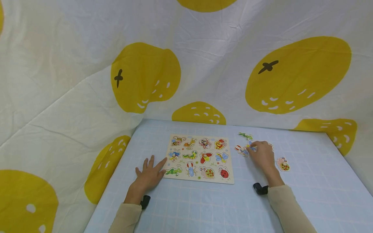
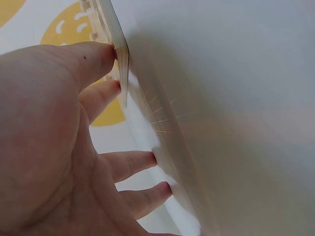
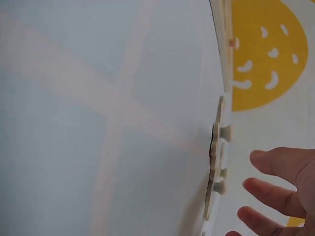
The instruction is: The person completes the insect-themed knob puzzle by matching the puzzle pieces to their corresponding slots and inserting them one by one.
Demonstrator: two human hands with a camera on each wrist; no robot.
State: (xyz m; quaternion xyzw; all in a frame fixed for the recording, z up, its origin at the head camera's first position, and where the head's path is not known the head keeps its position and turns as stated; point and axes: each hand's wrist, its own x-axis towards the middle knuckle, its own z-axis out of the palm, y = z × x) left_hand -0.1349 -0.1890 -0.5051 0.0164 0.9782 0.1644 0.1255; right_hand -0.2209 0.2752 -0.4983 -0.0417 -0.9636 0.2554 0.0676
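My left hand (image 1: 149,176) lies with fingers spread at the left edge of an insect puzzle board (image 1: 184,176). In the left wrist view, the thumb and a finger meet the edge of that board (image 2: 120,44), and other fingertips rest on the tabletop. My right hand (image 1: 262,157) is over loose knobbed pieces right of the board, including a red-horned beetle piece (image 1: 240,149) and a blue-winged insect piece (image 1: 251,146). The right wrist view shows its fingers (image 3: 278,162) apart from the knobbed pieces (image 3: 215,147), holding nothing. Another piece is partly hidden behind this hand.
A grasshopper piece (image 1: 245,136) lies farther back, and a snail piece (image 1: 282,164) sits right of my right hand. The pale blue checked tablecloth (image 1: 192,207) covers the table. White fabric (image 1: 209,74) with yellow fruit shapes hangs behind and on the left.
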